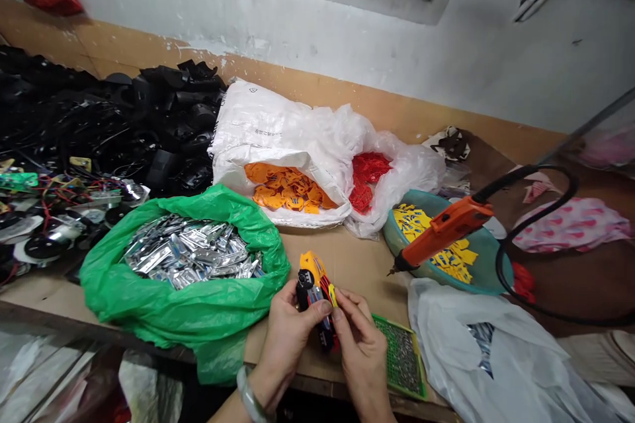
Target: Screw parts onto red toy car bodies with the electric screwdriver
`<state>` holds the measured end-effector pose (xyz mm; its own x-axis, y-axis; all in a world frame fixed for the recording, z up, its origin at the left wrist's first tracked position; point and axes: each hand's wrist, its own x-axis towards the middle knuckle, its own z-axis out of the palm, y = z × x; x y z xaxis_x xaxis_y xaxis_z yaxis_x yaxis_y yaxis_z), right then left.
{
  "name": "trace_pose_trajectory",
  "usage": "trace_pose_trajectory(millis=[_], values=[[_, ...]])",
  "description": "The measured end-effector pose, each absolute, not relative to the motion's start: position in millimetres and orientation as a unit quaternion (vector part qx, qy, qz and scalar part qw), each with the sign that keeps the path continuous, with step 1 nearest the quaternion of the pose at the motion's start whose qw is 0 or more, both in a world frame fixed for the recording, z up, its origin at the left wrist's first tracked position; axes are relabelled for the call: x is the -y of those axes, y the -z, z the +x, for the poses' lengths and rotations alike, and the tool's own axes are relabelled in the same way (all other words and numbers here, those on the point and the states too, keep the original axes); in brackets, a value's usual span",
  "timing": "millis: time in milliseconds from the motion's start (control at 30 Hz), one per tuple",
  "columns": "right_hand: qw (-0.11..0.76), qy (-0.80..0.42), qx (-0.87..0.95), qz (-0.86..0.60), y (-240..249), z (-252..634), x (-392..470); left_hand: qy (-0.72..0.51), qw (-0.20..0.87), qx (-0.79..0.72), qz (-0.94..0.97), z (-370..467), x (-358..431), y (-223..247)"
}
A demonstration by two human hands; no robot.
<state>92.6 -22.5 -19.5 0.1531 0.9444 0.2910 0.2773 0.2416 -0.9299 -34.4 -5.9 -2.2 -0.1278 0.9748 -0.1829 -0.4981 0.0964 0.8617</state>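
Near the table's front edge, my left hand [292,327] is closed round the left side of a small black, yellow and red toy-like assembly [313,287], thumb on its face. My right hand [358,337] pinches a small yellow piece [333,292] against the assembly's right side. The assembly stands tilted, its yellow top pointing away from me. Just right of my right hand lies a green tray [419,370] of small metal screws. The fingers cover part of the assembly's lower half.
A green bag [238,301] of silvery parts stands left. Behind are a white sack [278,119] of orange pieces and a bag of red ones. An orange electric screwdriver [441,231] hangs over a teal basin [483,281] of yellow pieces. Black parts [124,125] are heaped back left.
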Motion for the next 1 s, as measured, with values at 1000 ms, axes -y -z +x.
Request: trace_pose_trajectory(millis=[1000], values=[[0.515,-0.306,0.604,-0.526,2,89,33,-0.515,0.709,-0.428,0.220,-43,1,9]])
